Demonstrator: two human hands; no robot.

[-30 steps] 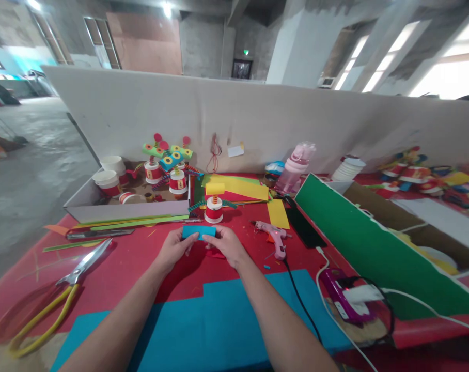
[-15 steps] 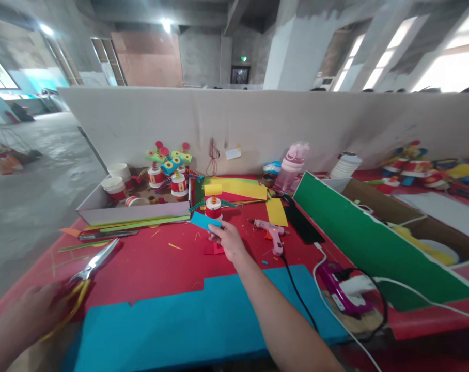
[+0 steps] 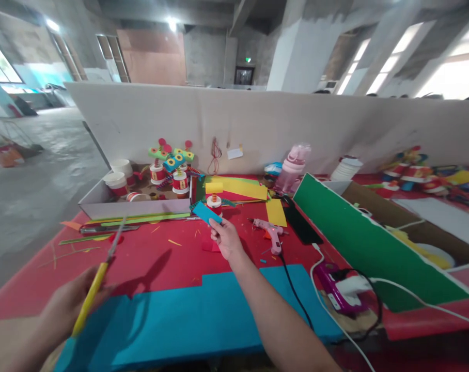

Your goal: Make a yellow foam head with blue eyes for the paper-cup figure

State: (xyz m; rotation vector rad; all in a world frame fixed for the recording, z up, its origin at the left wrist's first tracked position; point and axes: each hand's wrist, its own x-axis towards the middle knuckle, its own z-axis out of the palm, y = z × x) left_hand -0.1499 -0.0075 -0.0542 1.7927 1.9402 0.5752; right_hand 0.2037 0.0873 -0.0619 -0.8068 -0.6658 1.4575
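Over red tabletop (image 3: 145, 248), blue strip (image 3: 205, 212), long axis slanting forward-left.

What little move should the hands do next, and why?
I'd probably bring the scissors over to the blue paper. The left hand holds the scissors, and the right hand holds the blue paper by one end, leaving the other end free. The blades and paper are apart, so they'd need to come closer before any snip.
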